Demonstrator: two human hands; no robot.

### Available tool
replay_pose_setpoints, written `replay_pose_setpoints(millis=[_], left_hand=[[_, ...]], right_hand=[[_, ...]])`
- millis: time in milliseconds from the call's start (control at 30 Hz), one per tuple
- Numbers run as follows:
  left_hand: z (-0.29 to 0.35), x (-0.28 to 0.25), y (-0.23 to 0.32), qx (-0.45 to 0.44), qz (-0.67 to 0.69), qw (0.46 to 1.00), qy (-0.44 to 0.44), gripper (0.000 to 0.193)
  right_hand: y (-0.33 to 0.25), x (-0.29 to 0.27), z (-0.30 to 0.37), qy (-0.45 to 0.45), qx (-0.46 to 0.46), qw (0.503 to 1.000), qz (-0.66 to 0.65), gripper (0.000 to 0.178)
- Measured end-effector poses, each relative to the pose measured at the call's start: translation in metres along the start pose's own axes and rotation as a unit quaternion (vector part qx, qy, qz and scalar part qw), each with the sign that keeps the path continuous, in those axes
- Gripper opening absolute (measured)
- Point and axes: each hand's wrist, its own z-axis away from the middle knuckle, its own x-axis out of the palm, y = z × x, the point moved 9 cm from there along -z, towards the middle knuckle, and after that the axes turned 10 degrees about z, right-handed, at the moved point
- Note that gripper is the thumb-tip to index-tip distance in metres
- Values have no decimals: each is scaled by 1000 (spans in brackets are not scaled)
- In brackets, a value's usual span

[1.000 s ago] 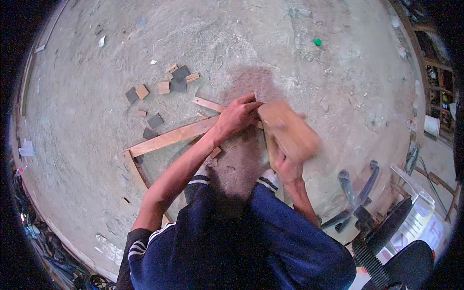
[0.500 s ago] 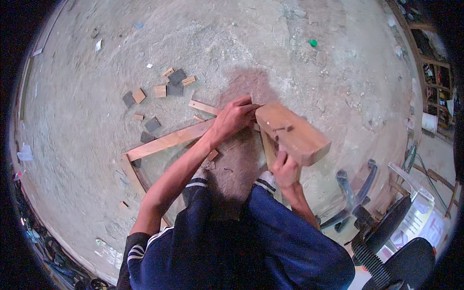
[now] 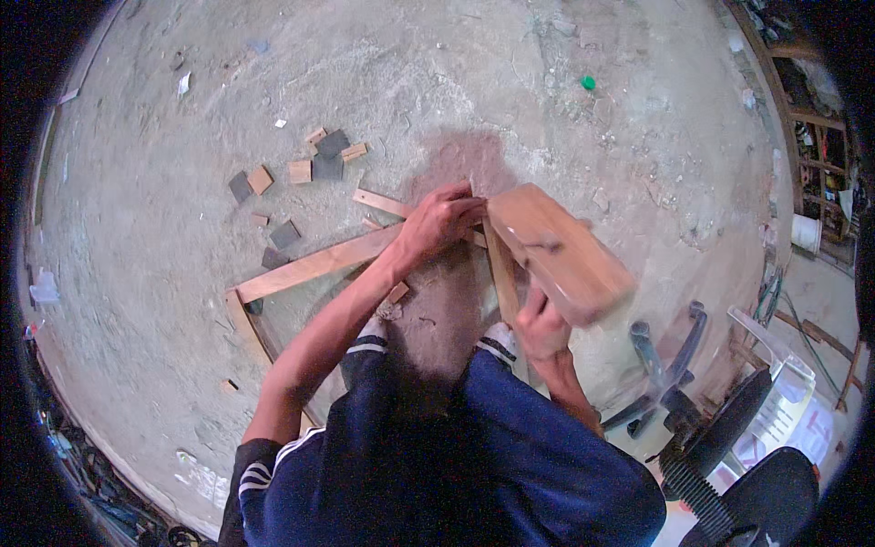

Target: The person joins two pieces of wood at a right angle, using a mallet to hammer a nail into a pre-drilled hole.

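Note:
My right hand (image 3: 544, 326) is closed round the handle of a large wooden mallet (image 3: 567, 260). Its thick block head is raised between the camera and the floor, to the right of my left hand. My left hand (image 3: 440, 223) sits at the far corner of a wooden frame (image 3: 314, 264), with thumb and fingers pinched together by the mallet head's left end. What those fingers hold, if anything, is too small to make out. The frame lies around my feet, and one of its bars (image 3: 500, 273) runs beneath the mallet. A short wooden strip (image 3: 381, 201) juts out beyond the left wrist.
Several small wooden blocks (image 3: 300, 171) and dark square pieces (image 3: 285, 234) lie scattered to the left. A green cap (image 3: 588, 83) is on the far floor. At lower right stand a chair base (image 3: 670, 365) and a white plastic chair (image 3: 788, 387).
The mallet head has swung slightly up and toward the camera, and its near end has shifted right. My left hand keeps its place at the frame's corner.

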Motion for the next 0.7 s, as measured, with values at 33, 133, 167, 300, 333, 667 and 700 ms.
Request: replay_pose_setpoints(millis=[33,133,167,300,333,667,700], left_hand=[[-1,-1,-1,-3,9,1000,-1,28],[-5,-4,4,-1,-29,999,-23,26],[-3,-4,5,-2,-29,999,-23,26],[-2,-3,-1,-22,-21,1000,1,24],[-4,-5,1,1,-21,1000,5,25],[3,-7,2,19,-33,999,-7,28],[4,-9,0,-2,-29,1000,-3,29]], right_hand=[[-3,-18,-6,39,15,999,-2,19],[-9,-39,-5,49,16,998,-44,18],[-13,-44,-7,43,9,997,-63,18],[6,11,12,4,-13,1000,-4,20],[9,23,16,-3,-16,999,34,21],[-14,-54,-14,83,33,992,-84,25],[3,-20,-16,-128,232,954,-140,24]])
